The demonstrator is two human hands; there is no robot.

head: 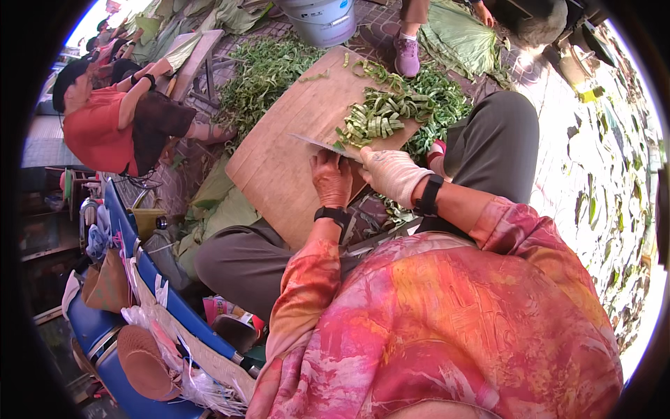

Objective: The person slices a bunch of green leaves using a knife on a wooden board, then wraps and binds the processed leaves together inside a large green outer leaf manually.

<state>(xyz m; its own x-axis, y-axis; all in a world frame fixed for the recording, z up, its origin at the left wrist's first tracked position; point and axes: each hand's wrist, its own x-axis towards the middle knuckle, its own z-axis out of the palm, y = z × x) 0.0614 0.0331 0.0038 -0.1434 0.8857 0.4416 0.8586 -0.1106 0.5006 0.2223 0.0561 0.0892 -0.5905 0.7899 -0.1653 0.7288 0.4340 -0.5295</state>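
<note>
A worn wooden cutting board (282,125) lies at a slant before me, between my bent knees. My right hand (392,175), in a pale knitted glove, grips a knife (320,143) whose blade points left across the board. Just below that blade is my bare left hand (332,178), pressed down near the board's right side. The blade hides its fingertips, so I cannot tell whether anything is under them. Beyond the knife, a heap of green leaf strips (382,119) covers the right part of the board.
Shredded leaves (267,68) are piled on the paving beyond the board, near a white bucket (324,26). A pink shoe (407,55) of another person stands close by. At left sits a person in red (102,125) by a wooden bench (196,63). Blue seats (118,361) hold a brown hat (144,361).
</note>
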